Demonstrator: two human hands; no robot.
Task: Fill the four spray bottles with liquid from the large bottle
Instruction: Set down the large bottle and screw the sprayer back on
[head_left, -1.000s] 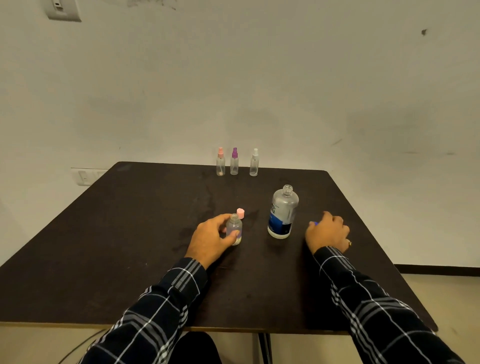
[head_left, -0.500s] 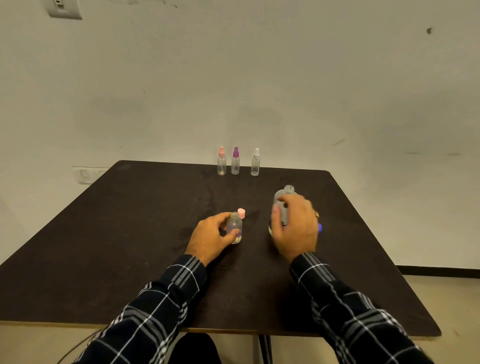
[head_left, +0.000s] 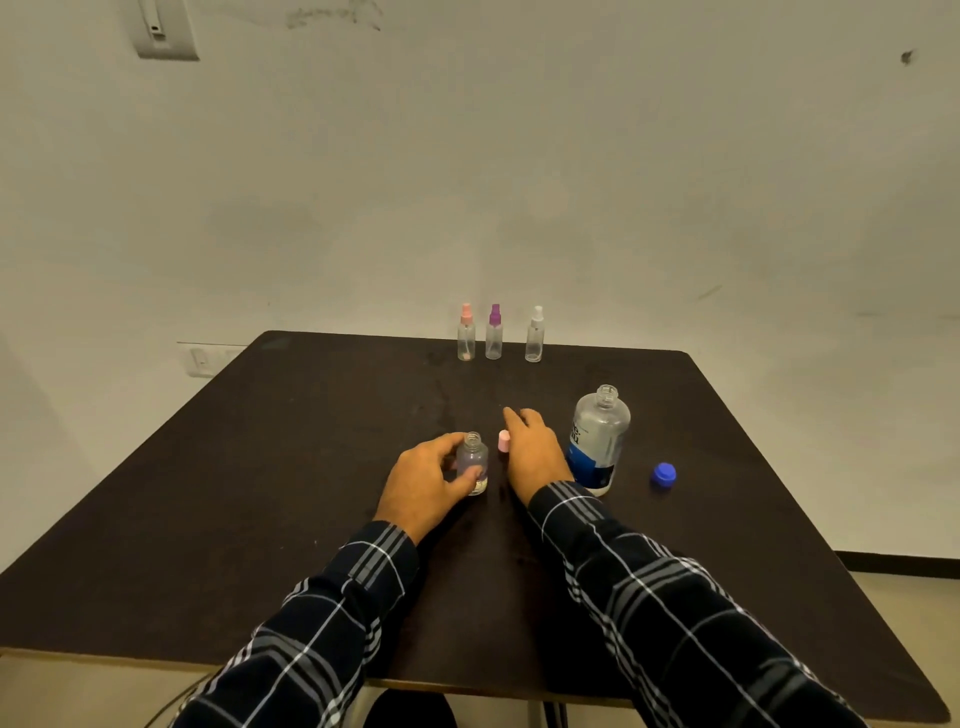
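Spray bottle (head_left: 472, 462) uncapped, gripped by left hand (head_left: 426, 480); right hand (head_left: 535, 449) spread beside pink cap (head_left: 503, 441).

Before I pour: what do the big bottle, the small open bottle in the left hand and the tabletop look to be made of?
Large bottle: clear, probably plastic; see-through wall, threaded neck, blue printed label.
Small open bottle: clear, glossy, likely plastic; the left hand shows through it. Glass cannot be ruled out.
Table: dark matte board, perhaps laminate; faint smears, pale core along the near edge.
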